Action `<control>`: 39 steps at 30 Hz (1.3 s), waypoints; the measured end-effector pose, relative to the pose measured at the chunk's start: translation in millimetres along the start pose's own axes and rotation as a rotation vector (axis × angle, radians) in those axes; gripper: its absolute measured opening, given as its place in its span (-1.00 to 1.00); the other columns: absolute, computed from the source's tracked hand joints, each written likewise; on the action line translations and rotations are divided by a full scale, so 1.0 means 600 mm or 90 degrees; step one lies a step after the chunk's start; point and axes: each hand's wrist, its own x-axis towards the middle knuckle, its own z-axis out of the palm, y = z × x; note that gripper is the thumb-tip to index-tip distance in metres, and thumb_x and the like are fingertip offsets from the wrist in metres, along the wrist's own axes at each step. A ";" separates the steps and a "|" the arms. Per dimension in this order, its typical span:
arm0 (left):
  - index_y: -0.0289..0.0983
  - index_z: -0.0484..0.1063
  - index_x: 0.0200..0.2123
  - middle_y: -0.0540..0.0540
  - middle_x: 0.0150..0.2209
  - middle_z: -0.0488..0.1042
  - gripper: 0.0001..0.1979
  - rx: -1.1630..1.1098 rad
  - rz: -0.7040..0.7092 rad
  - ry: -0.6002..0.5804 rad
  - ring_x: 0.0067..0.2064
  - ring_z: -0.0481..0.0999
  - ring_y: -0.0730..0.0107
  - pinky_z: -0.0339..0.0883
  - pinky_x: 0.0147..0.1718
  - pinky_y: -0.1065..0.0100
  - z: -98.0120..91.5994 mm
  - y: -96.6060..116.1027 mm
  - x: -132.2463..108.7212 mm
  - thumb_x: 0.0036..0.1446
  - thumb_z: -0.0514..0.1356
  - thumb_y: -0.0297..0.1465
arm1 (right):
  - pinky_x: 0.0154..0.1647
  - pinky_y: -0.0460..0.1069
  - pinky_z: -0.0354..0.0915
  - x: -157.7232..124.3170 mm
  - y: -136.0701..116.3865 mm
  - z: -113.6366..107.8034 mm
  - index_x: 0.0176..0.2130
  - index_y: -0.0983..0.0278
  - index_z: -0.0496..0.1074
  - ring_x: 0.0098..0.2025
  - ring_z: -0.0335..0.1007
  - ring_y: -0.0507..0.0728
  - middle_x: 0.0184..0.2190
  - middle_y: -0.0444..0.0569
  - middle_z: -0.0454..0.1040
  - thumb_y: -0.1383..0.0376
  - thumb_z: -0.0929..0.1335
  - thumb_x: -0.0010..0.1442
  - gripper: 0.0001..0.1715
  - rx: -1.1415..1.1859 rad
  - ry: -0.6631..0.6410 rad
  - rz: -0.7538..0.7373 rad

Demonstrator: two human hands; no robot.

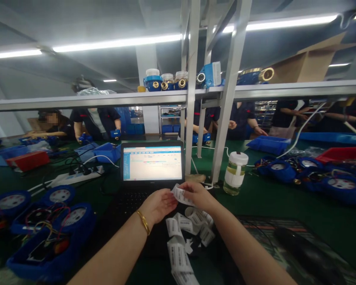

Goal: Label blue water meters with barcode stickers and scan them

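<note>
Both of my hands meet above the front of an open laptop point(151, 163) with a lit screen. Between them is the raised end of a strip of white barcode labels point(178, 192). My right hand point(201, 196) pinches that end from the right. On the other side, my left hand point(158, 205), with a gold bracelet at the wrist, has its thumb and fingertips closed at the label's left edge. The rest of the label strip point(178, 255) lies curled and folded below my hands, over the laptop's front, and runs toward me. Part of the keyboard is hidden by my left hand.
A lidded jar of yellowish liquid point(234, 174) stands right of the laptop, near a metal post point(230, 91). A black mouse point(307, 249) rests at right. Blue meter housings point(56, 233) with wires crowd the left. A power strip point(77, 176) lies behind. Several co-workers stand or sit opposite.
</note>
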 end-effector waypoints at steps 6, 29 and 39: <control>-0.31 0.30 -0.32 -0.13 -0.39 0.48 -0.86 -0.185 0.157 0.031 -0.40 0.50 0.47 0.37 -0.36 0.49 -0.007 0.028 -0.007 0.06 0.09 -0.62 | -0.49 -0.10 0.21 -0.014 -0.027 -0.003 -0.31 0.33 0.31 -0.44 0.29 0.09 -0.46 -0.08 0.37 0.18 0.30 0.04 -0.74 0.039 -0.088 -0.053; -0.12 0.26 0.06 -0.05 -0.30 0.51 -0.41 -0.144 0.522 0.103 -0.28 0.52 0.40 0.40 -0.33 0.45 -0.070 0.138 -0.122 -0.01 0.10 -0.72 | -0.23 0.05 0.29 -0.024 -0.047 -0.047 -0.15 0.32 0.41 -0.15 0.35 0.25 -0.19 0.06 0.42 0.32 0.22 0.09 -0.67 -0.295 0.080 -0.118; -0.06 0.10 0.22 -0.10 0.01 0.43 -0.32 0.399 0.626 -0.102 -0.21 0.48 0.33 0.36 -0.16 0.40 0.002 0.010 -0.132 0.03 0.16 -0.55 | -0.21 0.01 0.31 -0.075 -0.168 0.024 -0.33 0.31 0.38 -0.28 0.33 0.18 -0.37 -0.04 0.39 0.08 0.36 0.15 -0.68 0.052 0.100 -0.237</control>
